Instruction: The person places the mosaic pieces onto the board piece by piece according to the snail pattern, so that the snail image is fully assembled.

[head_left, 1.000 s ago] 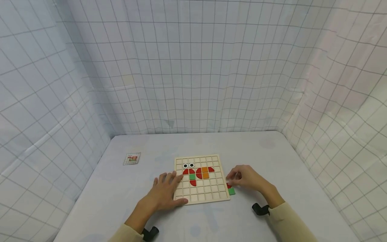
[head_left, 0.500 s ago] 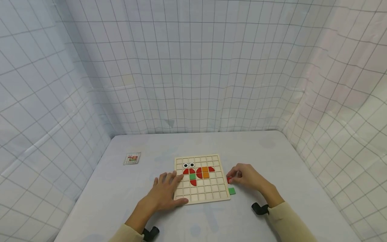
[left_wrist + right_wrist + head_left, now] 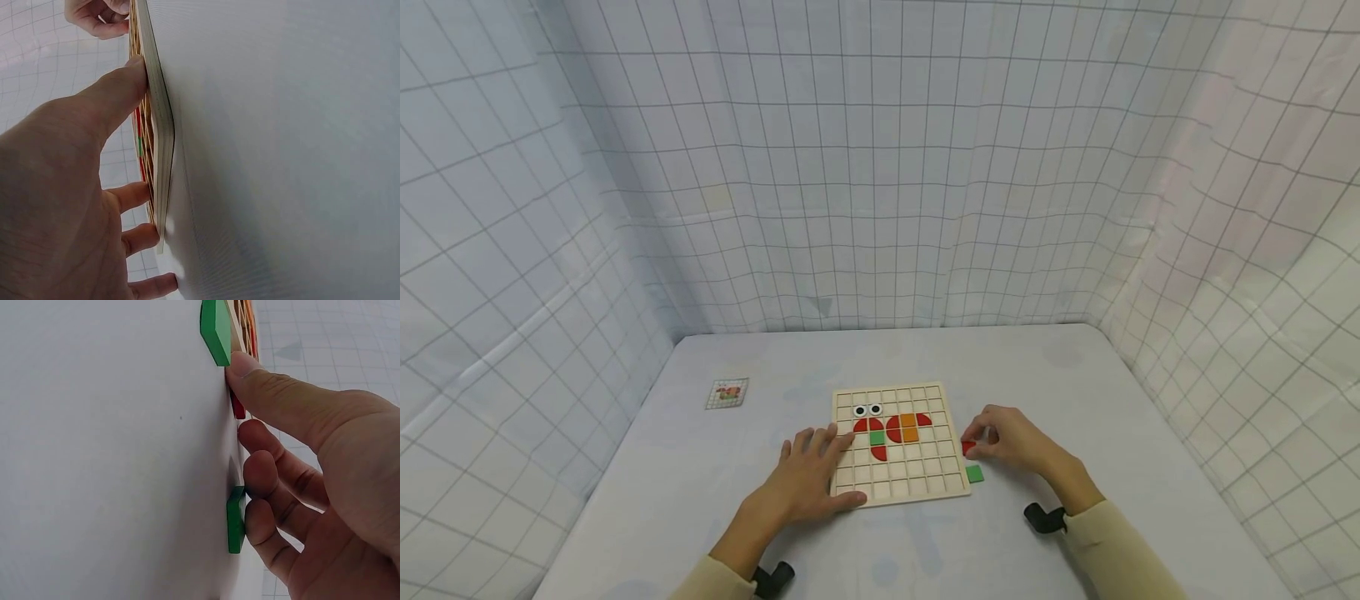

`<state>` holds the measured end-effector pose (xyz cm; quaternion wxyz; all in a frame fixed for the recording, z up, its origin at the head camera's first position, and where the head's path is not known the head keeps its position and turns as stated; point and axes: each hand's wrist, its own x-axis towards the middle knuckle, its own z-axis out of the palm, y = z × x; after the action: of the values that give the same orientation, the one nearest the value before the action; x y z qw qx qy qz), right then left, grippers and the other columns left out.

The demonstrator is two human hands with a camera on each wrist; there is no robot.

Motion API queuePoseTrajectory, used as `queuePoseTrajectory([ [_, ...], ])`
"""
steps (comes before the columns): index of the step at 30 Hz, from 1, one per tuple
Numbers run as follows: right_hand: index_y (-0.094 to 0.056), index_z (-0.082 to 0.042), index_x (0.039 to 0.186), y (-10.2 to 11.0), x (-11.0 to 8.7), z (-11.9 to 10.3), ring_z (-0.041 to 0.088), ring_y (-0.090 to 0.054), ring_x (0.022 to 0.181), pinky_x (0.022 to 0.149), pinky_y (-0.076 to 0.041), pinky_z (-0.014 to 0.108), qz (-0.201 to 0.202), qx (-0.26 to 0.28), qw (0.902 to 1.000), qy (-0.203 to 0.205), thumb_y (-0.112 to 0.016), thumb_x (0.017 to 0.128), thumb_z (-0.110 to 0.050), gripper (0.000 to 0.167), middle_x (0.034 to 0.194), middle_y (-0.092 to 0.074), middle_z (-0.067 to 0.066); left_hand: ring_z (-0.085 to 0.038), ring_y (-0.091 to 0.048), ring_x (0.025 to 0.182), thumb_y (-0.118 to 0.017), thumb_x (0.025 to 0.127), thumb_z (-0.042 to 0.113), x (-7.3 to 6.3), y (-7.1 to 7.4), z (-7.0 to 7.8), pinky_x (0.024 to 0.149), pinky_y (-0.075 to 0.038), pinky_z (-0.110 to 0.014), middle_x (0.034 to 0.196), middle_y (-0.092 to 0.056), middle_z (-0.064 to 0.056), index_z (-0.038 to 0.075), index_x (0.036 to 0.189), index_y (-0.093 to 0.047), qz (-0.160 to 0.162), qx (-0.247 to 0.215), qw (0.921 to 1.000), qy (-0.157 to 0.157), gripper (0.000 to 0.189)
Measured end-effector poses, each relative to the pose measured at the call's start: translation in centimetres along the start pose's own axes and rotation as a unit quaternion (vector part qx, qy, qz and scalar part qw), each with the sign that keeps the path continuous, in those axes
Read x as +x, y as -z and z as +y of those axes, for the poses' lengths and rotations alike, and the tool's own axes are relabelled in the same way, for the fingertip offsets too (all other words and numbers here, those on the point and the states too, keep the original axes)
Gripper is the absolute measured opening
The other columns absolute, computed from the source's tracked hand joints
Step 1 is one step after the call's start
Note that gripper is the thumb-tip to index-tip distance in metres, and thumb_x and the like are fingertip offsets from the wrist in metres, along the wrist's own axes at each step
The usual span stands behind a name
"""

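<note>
A square wooden grid board (image 3: 925, 479) lies on the table, with red quarter-round, orange square and green square tiles and two round eye pieces (image 3: 868, 410) in its cells. My left hand (image 3: 808, 479) rests spread over the board's near left corner, thumb along the front edge. Just off the right edge, my right hand (image 3: 1011, 437) pinches a small red tile (image 3: 968, 448) with curved side between thumb and forefinger, low at the table. One green square tile (image 3: 974, 474) lies nearer me beside the board. In the right wrist view another green tile (image 3: 235, 519) sits beneath my curled fingers.
A small picture card (image 3: 727, 393) with a coloured figure on a grid lies at the table's back left. White grid-patterned cloth walls (image 3: 880, 208) enclose the table (image 3: 1037, 375) at the back and both sides.
The red tile, earlier touching the green square, has shifted away from me along the board's edge with my right hand, leaving a gap. My left hand and the board stay put.
</note>
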<state>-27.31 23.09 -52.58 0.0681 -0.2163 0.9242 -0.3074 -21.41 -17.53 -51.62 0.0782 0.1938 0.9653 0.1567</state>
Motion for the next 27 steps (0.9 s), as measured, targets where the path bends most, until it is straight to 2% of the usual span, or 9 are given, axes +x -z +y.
queuePoseTrajectory([
  [17,-0.086,-0.021,0.112,0.2,0.6,-0.4,0.004,-0.060,0.089,0.079,-0.054,0.023,0.016,-0.011,0.9995,0.025,-0.095,0.099,-0.020,0.016,0.106,-0.079,-0.011,-0.057,-0.039,0.167,-0.082,0.096,0.076,0.0,0.0,0.2,0.131,-0.032,-0.089,0.184,-0.043,-0.022,0.020,0.177,-0.048,-0.001,-0.003,1.0000,0.006,0.104],
  [27,-0.086,-0.016,0.115,-0.2,1.3,-1.0,0.002,-0.056,0.083,0.074,-0.051,0.021,0.030,-0.011,0.9973,0.066,-0.095,0.100,-0.022,0.019,0.104,-0.080,-0.008,-0.057,-0.039,0.167,-0.082,0.095,0.077,0.1,0.0,0.2,0.131,-0.032,-0.089,0.184,-0.043,-0.021,0.022,0.177,-0.048,-0.001,0.001,0.9999,0.011,0.104],
])
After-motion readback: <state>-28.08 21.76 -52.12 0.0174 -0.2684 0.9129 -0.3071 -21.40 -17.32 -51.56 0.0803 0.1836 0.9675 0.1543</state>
